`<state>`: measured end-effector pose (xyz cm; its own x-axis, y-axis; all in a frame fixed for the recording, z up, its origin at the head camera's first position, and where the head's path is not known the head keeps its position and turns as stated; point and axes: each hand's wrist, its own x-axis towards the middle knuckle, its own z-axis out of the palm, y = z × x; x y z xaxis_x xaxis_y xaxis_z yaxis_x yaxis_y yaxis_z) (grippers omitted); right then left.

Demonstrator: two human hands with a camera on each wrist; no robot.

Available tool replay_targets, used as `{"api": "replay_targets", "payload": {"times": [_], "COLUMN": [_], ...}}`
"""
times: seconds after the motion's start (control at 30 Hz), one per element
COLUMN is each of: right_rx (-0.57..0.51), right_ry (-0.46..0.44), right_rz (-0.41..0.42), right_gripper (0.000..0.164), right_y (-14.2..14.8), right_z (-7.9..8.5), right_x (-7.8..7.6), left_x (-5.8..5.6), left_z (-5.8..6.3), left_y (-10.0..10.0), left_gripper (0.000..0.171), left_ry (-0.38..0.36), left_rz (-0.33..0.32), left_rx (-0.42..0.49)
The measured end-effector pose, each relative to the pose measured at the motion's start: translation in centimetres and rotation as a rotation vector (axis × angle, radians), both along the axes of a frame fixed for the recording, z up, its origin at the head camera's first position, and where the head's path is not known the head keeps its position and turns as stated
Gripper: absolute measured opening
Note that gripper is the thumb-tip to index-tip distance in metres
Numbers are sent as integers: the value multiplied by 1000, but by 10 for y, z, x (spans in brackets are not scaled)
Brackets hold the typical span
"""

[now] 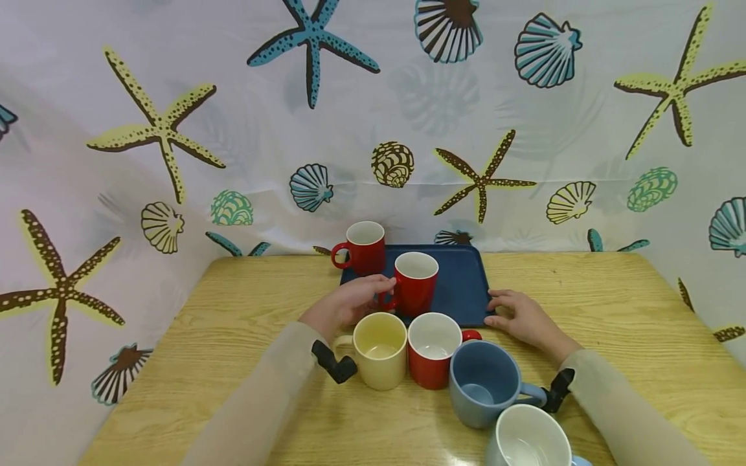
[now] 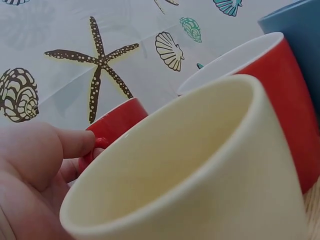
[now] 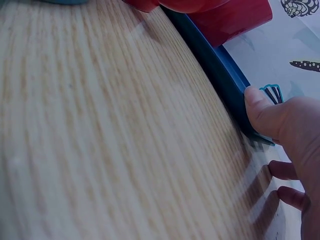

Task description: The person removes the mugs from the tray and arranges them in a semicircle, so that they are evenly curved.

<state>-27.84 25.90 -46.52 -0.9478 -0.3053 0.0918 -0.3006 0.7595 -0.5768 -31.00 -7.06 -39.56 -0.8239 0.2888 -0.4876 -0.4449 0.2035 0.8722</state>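
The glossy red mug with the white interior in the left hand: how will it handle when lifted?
Probably stiff yet breakable: the red mug looks like glazed ceramic. Its smooth, shiny sides may be slippery. With the left hand pinching only its handle, the body could tilt away.

head: bright, even | right wrist: dimmer, bluish; soft shadows on table (image 3: 125,150)
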Motion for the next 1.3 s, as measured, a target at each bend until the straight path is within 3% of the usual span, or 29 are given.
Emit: {"api": "replay_targets", "payload": {"times": [0.2,0.5,1.13,1.3], "right_rx": [-2,4,6,10], "right_ry": [-5,-5,-24,-24], "right_rz": [-1,-7,-14,-15], "right_gripper": [31,31,33,32], "right_y": [0,1,-1,-1], "right_z": [-1,0,0,0], "right_x": [-1,0,1,1], "left_x": [-1,-1,9,13], "left_z": [-1,-5,-5,-6], "left_y": [-4,-12,-36,-41], "left_gripper": [22,23,26,28], "left_ry": [8,40,137,197], "left_rz": [39,37,-12,-17], "left_rx": [41,71,38,7]}}
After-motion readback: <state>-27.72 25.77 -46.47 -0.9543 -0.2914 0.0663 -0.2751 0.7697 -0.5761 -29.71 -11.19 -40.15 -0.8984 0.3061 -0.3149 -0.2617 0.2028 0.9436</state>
